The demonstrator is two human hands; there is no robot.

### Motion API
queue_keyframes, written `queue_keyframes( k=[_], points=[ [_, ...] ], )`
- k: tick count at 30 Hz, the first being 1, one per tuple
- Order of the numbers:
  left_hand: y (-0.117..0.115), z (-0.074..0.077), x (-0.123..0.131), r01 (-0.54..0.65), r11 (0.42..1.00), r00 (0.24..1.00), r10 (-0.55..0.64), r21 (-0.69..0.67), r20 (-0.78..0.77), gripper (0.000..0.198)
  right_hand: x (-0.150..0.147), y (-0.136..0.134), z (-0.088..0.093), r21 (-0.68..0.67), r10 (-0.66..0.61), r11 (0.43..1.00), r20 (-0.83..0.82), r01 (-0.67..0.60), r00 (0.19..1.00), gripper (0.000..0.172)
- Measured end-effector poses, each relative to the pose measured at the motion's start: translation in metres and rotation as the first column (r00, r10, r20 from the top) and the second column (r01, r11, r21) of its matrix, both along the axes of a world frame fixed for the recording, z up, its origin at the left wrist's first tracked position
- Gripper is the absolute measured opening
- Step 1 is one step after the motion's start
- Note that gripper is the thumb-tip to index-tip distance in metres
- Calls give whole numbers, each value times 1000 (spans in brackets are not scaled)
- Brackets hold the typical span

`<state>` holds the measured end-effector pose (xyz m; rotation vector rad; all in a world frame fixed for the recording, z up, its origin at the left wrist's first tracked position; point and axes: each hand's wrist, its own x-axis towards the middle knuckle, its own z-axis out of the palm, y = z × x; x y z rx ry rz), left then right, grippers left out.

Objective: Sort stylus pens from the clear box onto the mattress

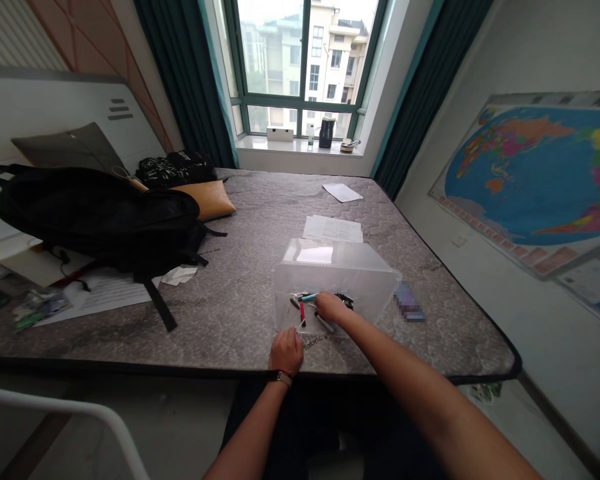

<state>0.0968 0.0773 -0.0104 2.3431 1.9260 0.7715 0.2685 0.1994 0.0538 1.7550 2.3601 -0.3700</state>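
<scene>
A clear plastic box (370, 280) lies on the mattress in front of me, its open side apparently facing me. Inside are several pens and small tools, among them a red and black pen (303, 313) and a dark heap of small items (347, 300) at the right. My right hand (331, 307) reaches into the box, fingers closed at the right end of a light blue pen (309, 297). Just outside the box's front edge, my left hand (286, 352) is closed round a thin whitish stick (300, 325); its lower part is hidden in the fingers.
Paper sheets (334, 229) lie behind the box. To its right is a blurred-out purplish item (409, 303). A large black backpack (105, 213) and an orange-tan pouch (210, 199) occupy the left side. The mattress's front edge (180, 365) runs close to me.
</scene>
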Motion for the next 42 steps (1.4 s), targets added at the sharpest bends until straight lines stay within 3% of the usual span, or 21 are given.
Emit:
queue_keyframes(
  k=[7,14,21,25,27,29,31,35,40,42],
  points=[
    [0,2,0,-3,1000,1000,3,-20,9,16,3,-6,5,52,29,998,-40,-27,999,28],
    [0,1,0,-8,1000,1000,8,-17,12,16,-3,-3,5,11,70,998,-73,-69,995,22],
    [-1,4,1,-22,1000,1000,22,-18,-8,15,-11,-5,7,52,-16,998,-174,26,985,22],
    [-2,4,0,-25,999,1000,25,-28,0,15,3,-18,5,103,-115,984,-273,148,955,28],
    [-1,3,0,-17,999,1000,17,-33,8,15,16,-32,-2,105,-188,966,-345,237,919,34],
    [-1,2,0,-14,999,1000,14,-36,13,15,30,-50,-11,74,-282,926,-517,370,808,34],
    [-1,2,0,-17,999,1000,17,-37,13,15,42,-68,-20,29,-365,883,-584,469,725,28],
    [-2,3,0,-19,999,1000,19,-37,8,17,49,-92,-28,-77,-451,849,-623,523,639,22],
    [-3,4,1,-32,999,999,32,-38,-2,20,40,-99,-26,64,-367,869,-581,490,726,13],
    [-3,4,1,-51,998,999,51,-42,-4,21,37,-99,-25,95,-368,871,-526,482,767,17]
  ],
)
